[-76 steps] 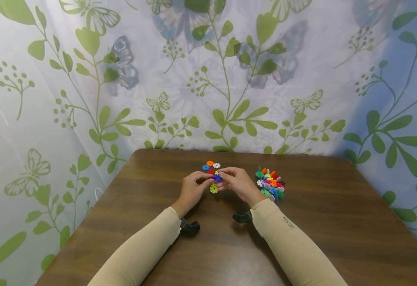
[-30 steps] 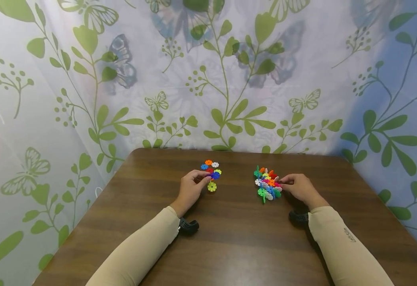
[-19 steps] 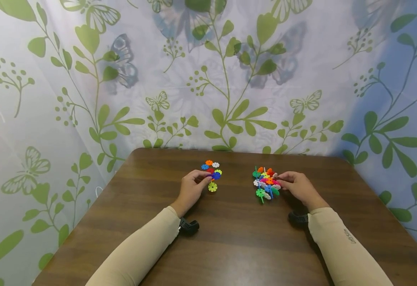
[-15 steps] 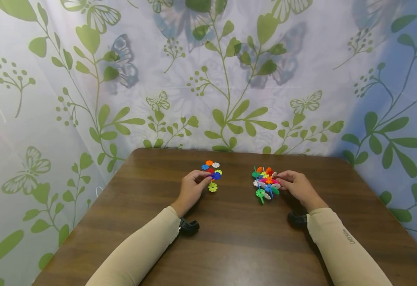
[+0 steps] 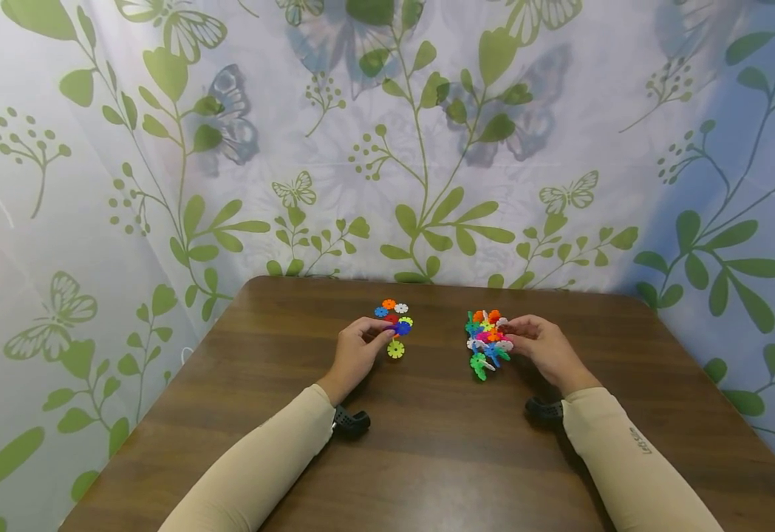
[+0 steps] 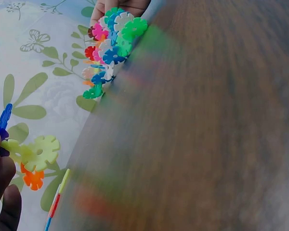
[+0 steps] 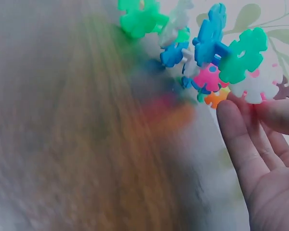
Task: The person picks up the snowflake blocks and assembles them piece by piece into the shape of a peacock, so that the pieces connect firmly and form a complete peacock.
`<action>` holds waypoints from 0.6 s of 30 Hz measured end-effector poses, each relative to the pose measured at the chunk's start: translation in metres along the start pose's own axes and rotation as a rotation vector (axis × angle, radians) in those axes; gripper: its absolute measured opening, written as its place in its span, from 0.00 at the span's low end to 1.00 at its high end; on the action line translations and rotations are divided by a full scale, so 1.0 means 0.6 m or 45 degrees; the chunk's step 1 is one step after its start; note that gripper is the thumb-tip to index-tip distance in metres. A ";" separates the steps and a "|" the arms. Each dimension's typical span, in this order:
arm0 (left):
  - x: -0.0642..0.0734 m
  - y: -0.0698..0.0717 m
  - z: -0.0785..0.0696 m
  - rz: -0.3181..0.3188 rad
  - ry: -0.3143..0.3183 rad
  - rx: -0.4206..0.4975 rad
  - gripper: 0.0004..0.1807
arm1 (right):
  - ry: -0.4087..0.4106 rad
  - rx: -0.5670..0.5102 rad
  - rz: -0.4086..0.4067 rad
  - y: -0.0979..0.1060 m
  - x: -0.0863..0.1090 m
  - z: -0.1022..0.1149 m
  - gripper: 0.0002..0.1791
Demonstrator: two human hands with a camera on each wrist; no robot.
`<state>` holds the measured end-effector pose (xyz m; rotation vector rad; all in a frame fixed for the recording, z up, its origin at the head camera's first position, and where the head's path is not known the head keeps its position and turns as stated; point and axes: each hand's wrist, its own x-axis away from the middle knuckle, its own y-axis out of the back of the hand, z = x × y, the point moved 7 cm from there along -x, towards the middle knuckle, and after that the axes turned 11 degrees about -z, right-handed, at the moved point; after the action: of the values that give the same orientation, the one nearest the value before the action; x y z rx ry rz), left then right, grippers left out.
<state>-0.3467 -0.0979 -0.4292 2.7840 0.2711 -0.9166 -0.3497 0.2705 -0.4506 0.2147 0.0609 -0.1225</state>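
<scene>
My left hand (image 5: 355,351) pinches a small joined piece of flower-shaped plastic discs. It has a blue disc (image 5: 403,327) close to the fingertips, with a yellow-green disc (image 6: 42,153) and an orange disc (image 6: 33,178) also on it. To the right, my right hand (image 5: 547,351) holds a larger cluster of interlocked flower discs (image 5: 492,349) by its right side, between thumb and fingers. Green, blue, white, pink, orange and red discs make up that cluster. In the right wrist view, a white disc (image 7: 256,89) sits at my thumb and fingertips.
Loose discs lie on the brown wooden table (image 5: 427,458) beyond my left hand: an orange one (image 5: 389,304), a white one (image 5: 401,308), a blue one (image 5: 381,312) and a red one (image 5: 392,318) among them. A patterned curtain (image 5: 387,148) hangs behind the table.
My right hand has left the small piece, moved right and taken hold of the larger cluster, which has turned a little and shifted left. The left hand has stayed almost still.
</scene>
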 end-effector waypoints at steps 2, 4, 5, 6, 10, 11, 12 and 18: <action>0.000 0.000 -0.001 -0.001 0.001 0.000 0.07 | -0.029 -0.038 0.005 -0.002 0.000 -0.002 0.17; -0.001 0.001 -0.001 0.007 -0.003 -0.002 0.07 | -0.051 -0.067 0.007 -0.002 -0.001 -0.004 0.18; -0.001 0.001 0.000 0.015 -0.003 -0.005 0.07 | -0.060 -0.082 0.009 -0.003 -0.001 -0.005 0.18; -0.001 0.001 0.001 0.023 -0.003 -0.007 0.07 | -0.069 -0.100 0.009 -0.003 -0.001 -0.006 0.18; -0.002 0.003 0.003 0.056 0.004 -0.012 0.07 | -0.102 -0.152 0.008 -0.006 -0.004 -0.009 0.20; -0.002 0.004 0.003 0.061 0.005 -0.016 0.07 | -0.112 -0.164 0.008 -0.007 -0.004 -0.009 0.20; -0.003 0.004 0.003 0.064 0.005 -0.019 0.07 | -0.127 -0.173 0.003 -0.007 -0.005 -0.010 0.20; -0.002 0.002 0.004 0.063 0.015 -0.009 0.06 | -0.272 -0.258 -0.014 -0.010 -0.002 -0.017 0.20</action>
<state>-0.3488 -0.1000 -0.4299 2.7776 0.2053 -0.8861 -0.3522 0.2668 -0.4619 -0.0020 -0.1380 -0.1489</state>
